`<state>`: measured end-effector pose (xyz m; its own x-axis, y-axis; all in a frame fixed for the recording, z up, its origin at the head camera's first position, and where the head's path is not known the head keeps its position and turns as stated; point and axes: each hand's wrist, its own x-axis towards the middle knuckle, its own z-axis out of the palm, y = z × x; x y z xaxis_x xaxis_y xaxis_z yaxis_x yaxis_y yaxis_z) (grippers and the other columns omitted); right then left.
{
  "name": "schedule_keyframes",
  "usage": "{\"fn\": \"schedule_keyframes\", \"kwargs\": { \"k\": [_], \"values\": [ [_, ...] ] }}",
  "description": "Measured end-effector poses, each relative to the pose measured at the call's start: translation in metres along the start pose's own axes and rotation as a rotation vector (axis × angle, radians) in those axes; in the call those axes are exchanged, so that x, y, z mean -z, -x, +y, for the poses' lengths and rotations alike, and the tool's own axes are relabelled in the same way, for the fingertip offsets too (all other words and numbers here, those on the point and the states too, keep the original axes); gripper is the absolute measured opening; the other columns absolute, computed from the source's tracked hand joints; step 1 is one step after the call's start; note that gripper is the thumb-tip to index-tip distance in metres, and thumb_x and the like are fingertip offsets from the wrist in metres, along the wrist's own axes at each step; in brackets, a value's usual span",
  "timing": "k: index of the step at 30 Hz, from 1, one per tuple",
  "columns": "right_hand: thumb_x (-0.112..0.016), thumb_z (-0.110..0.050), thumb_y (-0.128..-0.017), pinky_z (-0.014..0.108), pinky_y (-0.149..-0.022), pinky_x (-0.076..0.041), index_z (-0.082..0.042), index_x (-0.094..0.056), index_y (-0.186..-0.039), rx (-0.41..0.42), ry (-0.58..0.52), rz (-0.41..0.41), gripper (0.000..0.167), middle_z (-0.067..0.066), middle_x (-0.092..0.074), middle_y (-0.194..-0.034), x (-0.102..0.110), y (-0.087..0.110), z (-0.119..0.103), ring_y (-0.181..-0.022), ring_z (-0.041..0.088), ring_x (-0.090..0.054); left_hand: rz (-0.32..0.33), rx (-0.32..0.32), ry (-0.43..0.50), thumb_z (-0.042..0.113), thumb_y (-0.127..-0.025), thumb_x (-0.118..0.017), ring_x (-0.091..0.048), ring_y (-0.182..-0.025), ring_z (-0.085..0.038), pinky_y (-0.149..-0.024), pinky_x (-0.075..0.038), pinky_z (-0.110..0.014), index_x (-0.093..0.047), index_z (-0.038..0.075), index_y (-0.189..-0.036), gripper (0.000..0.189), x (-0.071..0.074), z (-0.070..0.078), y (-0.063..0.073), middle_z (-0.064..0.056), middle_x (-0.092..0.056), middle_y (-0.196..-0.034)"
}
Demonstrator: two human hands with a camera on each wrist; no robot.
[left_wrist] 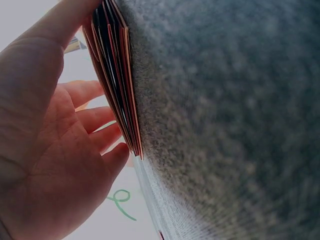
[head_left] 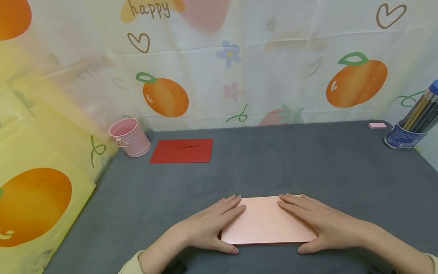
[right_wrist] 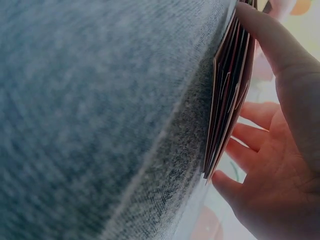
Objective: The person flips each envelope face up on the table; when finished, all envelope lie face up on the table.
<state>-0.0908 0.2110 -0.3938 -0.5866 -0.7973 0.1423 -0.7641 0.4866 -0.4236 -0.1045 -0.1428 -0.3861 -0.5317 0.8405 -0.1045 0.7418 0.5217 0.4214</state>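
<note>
A stack of flat paper envelopes (head_left: 261,222), pale pink on top, lies on the grey table in front of me. Its layered pink, red and dark edges (left_wrist: 117,85) fan apart slightly in the left wrist view. My left hand (head_left: 213,224) rests over the left end, fingers nearly straight across the top and thumb along the near edge. Over the right end lies my right hand (head_left: 318,220) in the same way, its thumb (right_wrist: 275,42) at the near edge in the right wrist view. Both palms stay raised off the top sheet.
A red envelope (head_left: 181,151) lies at the back left, beside a small pink bucket (head_left: 130,137). At the back right stand a blue cup (head_left: 403,137) of pens and pencils and a pink eraser (head_left: 377,125). A fruit-printed cloth (head_left: 256,83) hangs behind the table.
</note>
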Motion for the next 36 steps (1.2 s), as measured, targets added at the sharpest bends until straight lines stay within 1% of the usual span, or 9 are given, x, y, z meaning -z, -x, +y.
{"fn": "schedule_keyframes", "kwargs": {
  "k": [9,15,17,19,21,22,28,34,36],
  "values": [
    [-0.067,-0.053,-0.087,0.012,-0.111,-0.004,-0.015,-0.031,-0.153,-0.01,0.014,0.011,0.085,0.008,-0.033,-0.156,0.0,0.0,0.001,-0.14,0.025,-0.033,-0.01,0.021,0.03,0.061,-0.085,-0.065,-0.012,-0.148,-0.02,-0.117,-0.019,-0.039,-0.028,0.017,-0.154,0.089,0.002,-0.002,0.0,-0.003,-0.016,-0.162],
    [-0.066,-0.055,-0.087,0.01,-0.109,-0.008,-0.021,-0.034,-0.152,-0.073,-0.028,-0.019,0.08,0.001,-0.034,-0.156,0.005,0.0,-0.001,-0.139,0.029,-0.036,-0.017,0.08,0.08,0.061,-0.085,-0.064,-0.015,-0.148,-0.018,-0.113,-0.027,-0.046,-0.032,0.023,-0.154,0.085,0.005,0.0,0.001,0.003,-0.018,-0.161],
    [-0.065,-0.056,-0.087,0.022,-0.112,-0.022,-0.024,-0.036,-0.152,-0.095,-0.043,-0.032,0.077,-0.002,-0.034,-0.155,0.007,0.0,-0.001,-0.138,0.028,-0.036,-0.021,0.11,0.107,0.062,-0.085,-0.064,-0.016,-0.147,-0.016,-0.11,-0.031,-0.053,-0.033,0.028,-0.153,0.082,0.006,0.0,0.001,0.006,-0.02,-0.16],
    [-0.065,-0.055,-0.088,0.035,-0.108,-0.034,-0.027,-0.038,-0.151,-0.113,-0.06,-0.041,0.074,-0.005,-0.035,-0.154,0.01,0.0,-0.001,-0.138,0.025,-0.037,-0.02,0.135,0.137,0.063,-0.084,-0.064,-0.017,-0.147,-0.014,-0.106,-0.033,-0.058,-0.035,0.032,-0.151,0.079,0.007,0.001,0.002,0.009,-0.022,-0.159],
    [-0.066,-0.053,-0.088,0.043,-0.102,-0.041,-0.028,-0.04,-0.149,-0.111,-0.087,-0.036,0.071,-0.005,-0.038,-0.153,0.012,0.0,0.0,-0.137,0.023,-0.039,-0.004,0.145,0.171,0.063,-0.084,-0.064,-0.02,-0.146,-0.012,-0.105,-0.034,-0.059,-0.038,0.035,-0.149,0.076,0.008,0.0,0.002,0.011,-0.025,-0.158],
    [-0.066,-0.052,-0.088,0.047,-0.097,-0.044,-0.029,-0.041,-0.148,-0.108,-0.096,-0.033,0.069,-0.006,-0.039,-0.152,0.013,-0.001,0.0,-0.136,0.022,-0.041,0.009,0.147,0.19,0.063,-0.084,-0.064,-0.022,-0.145,-0.01,-0.106,-0.034,-0.058,-0.04,0.035,-0.148,0.074,0.009,0.0,0.002,0.013,-0.027,-0.156],
    [-0.071,-0.035,-0.09,0.03,-0.096,-0.046,-0.025,-0.051,-0.142,-0.054,-0.224,0.028,0.056,-0.001,-0.051,-0.143,0.017,-0.002,0.004,-0.13,0.016,-0.049,0.154,0.057,0.286,0.052,-0.086,-0.068,-0.041,-0.134,-0.004,-0.107,-0.038,-0.038,-0.058,0.031,-0.135,0.055,0.01,-0.003,0.004,0.012,-0.048,-0.144],
    [-0.073,-0.018,-0.089,0.025,-0.089,-0.05,-0.022,-0.063,-0.13,-0.032,-0.333,0.134,0.043,-0.004,-0.064,-0.127,0.02,-0.004,0.006,-0.116,0.011,-0.059,0.347,-0.067,0.389,0.035,-0.089,-0.072,-0.06,-0.111,-0.003,-0.093,-0.05,-0.029,-0.07,0.023,-0.119,0.033,0.01,-0.007,0.0,0.012,-0.066,-0.12],
    [-0.072,-0.012,-0.089,0.024,-0.084,-0.052,-0.02,-0.066,-0.126,-0.042,-0.382,0.176,0.039,-0.003,-0.067,-0.121,0.021,-0.006,0.007,-0.11,0.011,-0.063,0.415,-0.087,0.425,0.029,-0.09,-0.071,-0.064,-0.101,-0.003,-0.084,-0.053,-0.027,-0.072,0.021,-0.115,0.026,0.01,-0.009,-0.001,0.012,-0.069,-0.111]
  ]
}}
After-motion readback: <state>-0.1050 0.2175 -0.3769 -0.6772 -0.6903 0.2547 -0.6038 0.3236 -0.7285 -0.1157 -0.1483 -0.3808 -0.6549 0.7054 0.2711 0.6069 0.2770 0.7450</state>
